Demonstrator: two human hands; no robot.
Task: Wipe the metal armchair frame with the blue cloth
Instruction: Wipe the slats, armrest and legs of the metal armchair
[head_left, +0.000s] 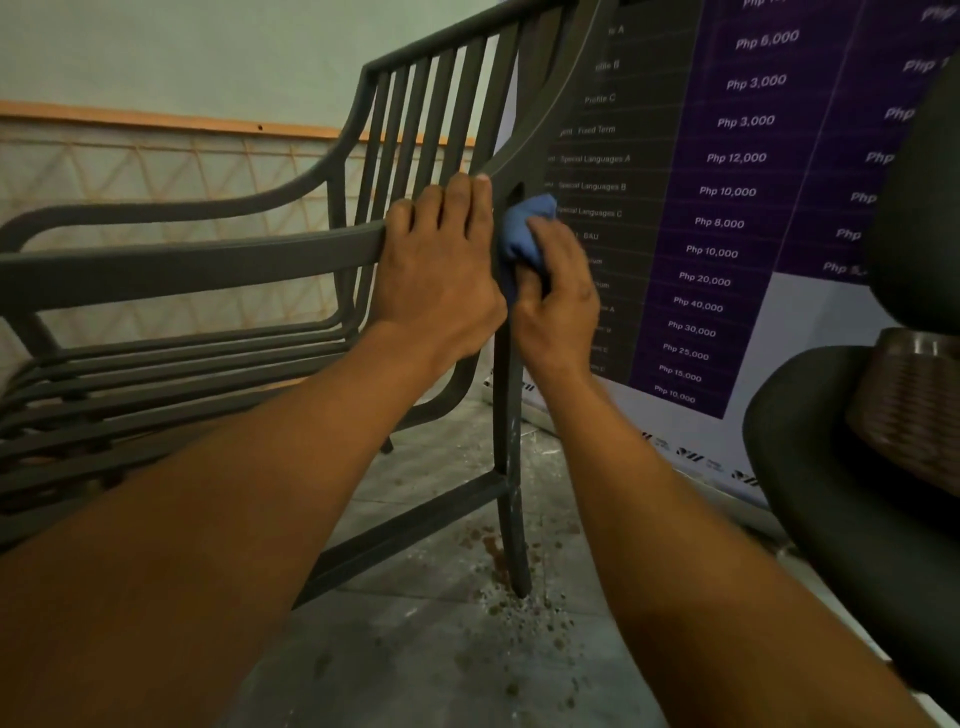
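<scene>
The dark metal armchair frame (197, 260) fills the left and middle of the head view, with a slatted back and curved armrests. My left hand (441, 275) grips the near armrest where it meets the rear upright post. Just to the right, my right hand (558, 301) holds a bunched blue cloth (524, 228) pressed against that post, near the joint with the backrest. The post runs down to the floor below my hands.
A purple price banner (727, 208) leans against the wall right behind the chair. A black office chair (831, 467) stands at the right, with a brown wicker item (909, 395) on it. The grey floor (441, 649) is stained and littered with crumbs around the post's foot.
</scene>
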